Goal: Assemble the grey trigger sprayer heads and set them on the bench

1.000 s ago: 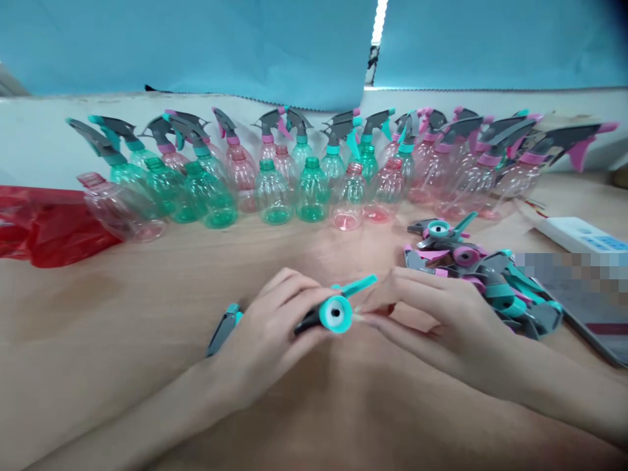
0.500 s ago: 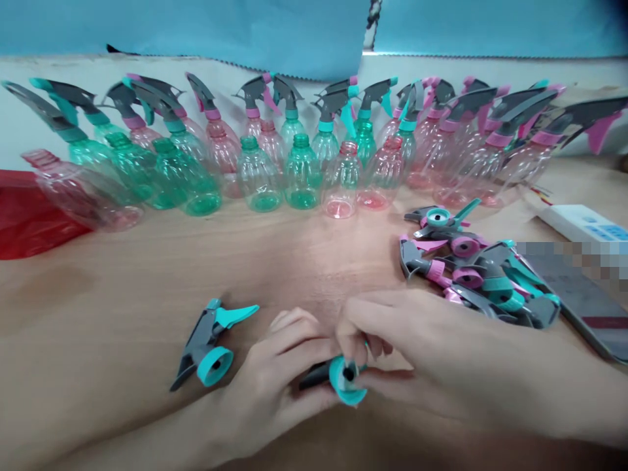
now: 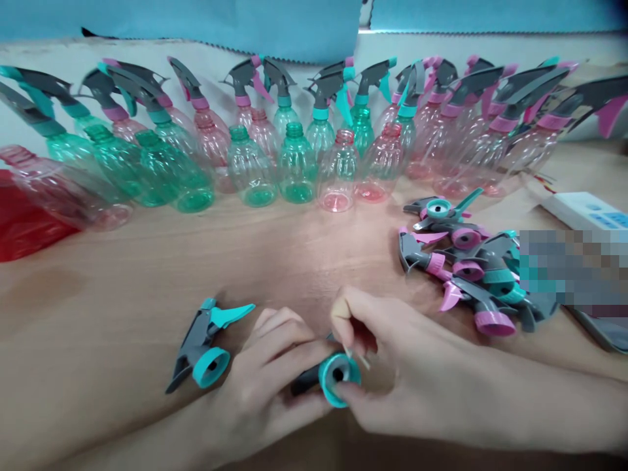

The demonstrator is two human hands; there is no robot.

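Note:
My left hand [image 3: 267, 376] is closed around a grey trigger spray head [image 3: 326, 387], whose turquoise collar faces me with a dark hole at its centre. My right hand [image 3: 392, 356] has its thumb on the lower rim of that collar, with its bent fingers at the upper edge. Most of the sprayer's body is hidden by my left fingers. Left of my left hand, a second turquoise-and-grey spray head [image 3: 200, 350] lies on its side. Beyond my right wrist is a heap of pink and turquoise spray heads [image 3: 483, 278].
Across the back stand ribbed green bottles [image 3: 297, 163] and pink bottles [image 3: 339, 173], several topped with sprayers. A red bag [image 3: 34, 229] lies at the left on the wooden table [image 3: 275, 261]. A phone [image 3: 598, 333] and a white box [image 3: 583, 212] are at the right.
My right fingers have opened a little, away from the collar's centre, while the thumb stays on it. The held spray head has shifted slightly left. The view has tilted a little.

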